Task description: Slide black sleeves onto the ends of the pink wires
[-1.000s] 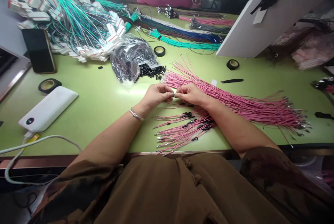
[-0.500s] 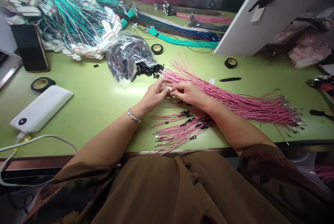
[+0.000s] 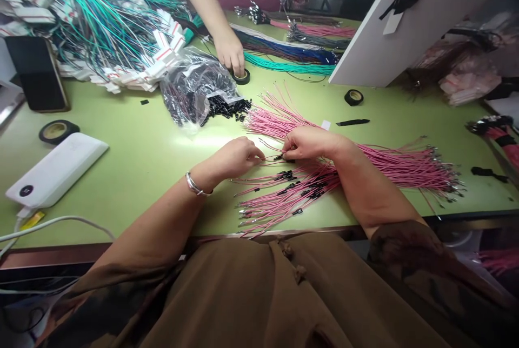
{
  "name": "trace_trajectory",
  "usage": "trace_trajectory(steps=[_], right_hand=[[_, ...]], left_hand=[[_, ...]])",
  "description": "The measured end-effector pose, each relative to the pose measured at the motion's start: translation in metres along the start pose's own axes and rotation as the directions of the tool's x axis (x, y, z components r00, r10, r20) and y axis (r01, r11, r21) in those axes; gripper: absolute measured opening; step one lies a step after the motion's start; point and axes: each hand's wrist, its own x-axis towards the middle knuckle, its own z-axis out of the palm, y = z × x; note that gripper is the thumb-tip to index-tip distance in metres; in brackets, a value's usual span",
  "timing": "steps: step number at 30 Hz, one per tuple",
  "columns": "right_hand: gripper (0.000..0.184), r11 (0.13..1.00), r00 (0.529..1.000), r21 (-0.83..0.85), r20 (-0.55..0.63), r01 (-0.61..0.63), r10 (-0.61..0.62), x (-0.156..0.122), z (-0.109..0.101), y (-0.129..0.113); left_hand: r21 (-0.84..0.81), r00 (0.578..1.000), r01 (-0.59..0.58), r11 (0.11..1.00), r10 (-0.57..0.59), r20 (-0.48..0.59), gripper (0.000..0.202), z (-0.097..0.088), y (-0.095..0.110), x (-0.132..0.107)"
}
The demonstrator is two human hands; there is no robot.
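Pink wires (image 3: 405, 167): spread over the table (image 3: 138, 169), middle to right
Left hand (image 3: 239, 158): fingers beside them; grasping or not, cannot tell
Right hand (image 3: 310, 144): fingers pinching one

Surface (image 3: 138, 164) is looking smooth and semi-glossy. Pink wires (image 3: 397, 167) are showing matt, plastic-looking insulation; their terminals (image 3: 446, 175) are glinting like bare metal. Bag (image 3: 194, 88) is appearing as clear, crinkled plastic film. Power bank (image 3: 65, 164) is presenting smooth white plastic; phone (image 3: 36, 75) face is showing smooth, dark gloss. Bracelet (image 3: 193, 183) is gleaming as polished metal. Brown shirt (image 3: 227, 288) is reading as matt cloth.
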Motion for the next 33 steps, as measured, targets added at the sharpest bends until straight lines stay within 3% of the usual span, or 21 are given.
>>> trace_trajectory(steps=[7,11,14,18,20,22,24,26,27,28,30,33], right_hand=[[0.014,0.973,0.985,0.218,-0.167,0.078,-0.042,0.009,0.005,0.012],[0.017,0.950,0.975,0.300,-0.222,0.081,-0.014,0.010,0.007,0.003],[0.022,0.914,0.955,0.399,-0.292,0.075,0.050,0.016,0.017,-0.009],[0.019,0.845,0.906,0.535,-0.356,-0.001,0.227,0.033,0.042,-0.009],[0.014,0.831,0.892,0.556,-0.360,-0.030,0.273,0.041,0.053,-0.004],[0.007,0.834,0.862,0.551,-0.412,-0.023,0.296,0.045,0.058,-0.001],[0.005,0.834,0.833,0.551,-0.453,-0.017,0.317,0.047,0.058,0.001],[0.005,0.831,0.827,0.555,-0.454,-0.028,0.331,0.047,0.056,0.001],[0.005,0.831,0.827,0.556,-0.453,-0.029,0.333,0.047,0.056,0.001],[0.006,0.828,0.827,0.560,-0.454,-0.025,0.332,0.047,0.056,0.002],[0.008,0.816,0.825,0.578,-0.461,0.000,0.327,0.047,0.056,0.003],[0.012,0.794,0.833,0.607,-0.454,0.028,0.317,0.048,0.058,0.005]], left_hand=[[0.042,0.996,-0.006,0.999,0.003,0.085,0.026,0.011,0.014,0.000],[0.063,0.998,-0.029,0.998,0.026,0.054,0.025,0.012,0.017,0.002],[0.116,0.995,-0.077,0.990,0.069,0.070,0.030,0.013,0.028,0.001],[0.043,0.959,-0.144,0.989,0.128,0.254,0.030,0.007,0.047,-0.004],[0.000,0.960,-0.094,0.996,0.090,0.263,0.034,0.000,0.044,-0.005],[0.012,0.980,0.066,0.998,-0.067,0.186,0.037,-0.010,0.028,-0.003],[0.060,0.959,0.283,0.957,-0.282,-0.022,0.026,-0.022,0.003,0.001],[0.035,0.867,0.435,0.900,-0.409,-0.284,0.020,-0.032,-0.024,0.008],[-0.018,0.815,0.477,0.879,-0.450,-0.365,0.022,-0.035,-0.034,0.013],[-0.059,0.781,0.500,0.864,-0.479,-0.401,0.023,-0.036,-0.043,0.019],[-0.090,0.750,0.521,0.849,-0.506,-0.425,0.026,-0.034,-0.053,0.032],[-0.048,0.768,0.533,0.845,-0.507,-0.393,0.029,-0.023,-0.057,0.050]])
